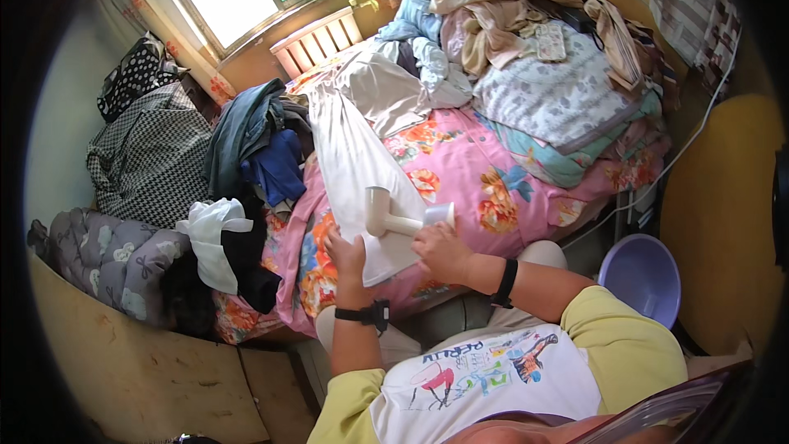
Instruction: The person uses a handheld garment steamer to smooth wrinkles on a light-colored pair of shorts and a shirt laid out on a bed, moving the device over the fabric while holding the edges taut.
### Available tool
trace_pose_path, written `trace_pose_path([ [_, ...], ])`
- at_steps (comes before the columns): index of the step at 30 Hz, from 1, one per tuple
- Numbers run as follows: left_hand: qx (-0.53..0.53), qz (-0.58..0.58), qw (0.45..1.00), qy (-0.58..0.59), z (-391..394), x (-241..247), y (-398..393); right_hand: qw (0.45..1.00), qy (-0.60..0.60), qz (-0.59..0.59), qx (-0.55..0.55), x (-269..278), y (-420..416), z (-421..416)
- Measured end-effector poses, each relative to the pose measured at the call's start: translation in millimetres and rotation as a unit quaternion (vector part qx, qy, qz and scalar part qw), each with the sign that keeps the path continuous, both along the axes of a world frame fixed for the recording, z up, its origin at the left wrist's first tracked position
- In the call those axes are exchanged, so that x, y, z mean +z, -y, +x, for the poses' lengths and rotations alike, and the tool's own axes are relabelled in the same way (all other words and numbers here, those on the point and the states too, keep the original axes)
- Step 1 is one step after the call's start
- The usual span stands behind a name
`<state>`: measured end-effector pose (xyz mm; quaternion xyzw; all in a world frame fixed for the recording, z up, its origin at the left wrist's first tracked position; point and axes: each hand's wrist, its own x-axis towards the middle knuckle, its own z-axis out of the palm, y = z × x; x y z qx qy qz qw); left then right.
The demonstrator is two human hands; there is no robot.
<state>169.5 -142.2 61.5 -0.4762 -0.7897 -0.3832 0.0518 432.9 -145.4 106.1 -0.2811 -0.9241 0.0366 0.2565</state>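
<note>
A long white garment (363,160) lies spread over the bed towards me, its lower end nearest my knees. On it rests a white handheld appliance (404,225), with a cylindrical head at the left and a translucent cup-like end at the right. My right hand (442,253) has its fingers curled around that translucent end. At the garment's left edge is my left hand (346,253), fingers bent and close to the cloth; whether it pinches the fabric is hidden. Both wrists wear black bands.
Pink floral bedding (462,160) covers the bed. Jeans (243,135) and a white cloth (216,234) lie to the left. Folded blankets (548,92) and heaped clothes fill the far right. A purple basin (641,277) stands at right, beneath a white cable (690,142).
</note>
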Motion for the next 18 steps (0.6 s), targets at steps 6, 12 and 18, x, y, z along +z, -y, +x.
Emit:
trace_pose_path([
  [6,0.087,-0.098,0.990,0.052,-18.5,-56.8,-2.2,0.983,0.128,-0.021,-0.130,-29.7,-68.5,-45.6],
  [12,0.024,-0.140,0.983,0.114,-18.7,-48.1,3.2,0.968,0.192,-0.048,-0.154,-34.4,-78.2,-55.2],
  [18,0.007,-0.147,0.983,0.111,-32.9,-46.0,16.5,0.964,0.161,0.026,-0.209,-21.3,-94.2,-40.9],
])
